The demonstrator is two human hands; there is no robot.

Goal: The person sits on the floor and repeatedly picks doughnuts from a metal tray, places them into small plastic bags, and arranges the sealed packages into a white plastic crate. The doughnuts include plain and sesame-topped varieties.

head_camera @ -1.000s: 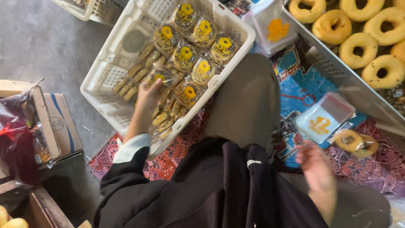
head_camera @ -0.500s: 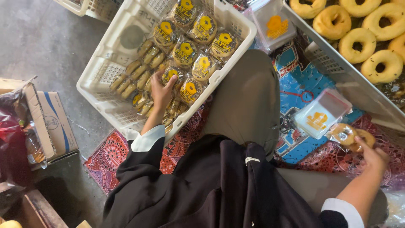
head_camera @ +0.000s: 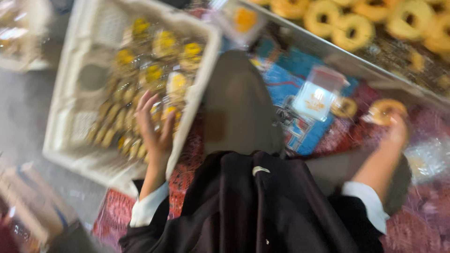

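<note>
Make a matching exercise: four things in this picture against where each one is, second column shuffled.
Things:
1. left hand
2. right hand
3. white crate
4. clear plastic box

Places:
A. on the patterned cloth, between the person's hands
B. inside the crate, over the wrapped packs
C. far right, at a ring-shaped pastry
D. left of the person's knee

Pairs: 1-B, 2-C, 3-D, 4-A

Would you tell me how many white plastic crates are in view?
2. One large white crate lies under the left hand, holding packed pastries; a second crate shows, blurred, at the top left edge. Others may lie outside the view.
</note>
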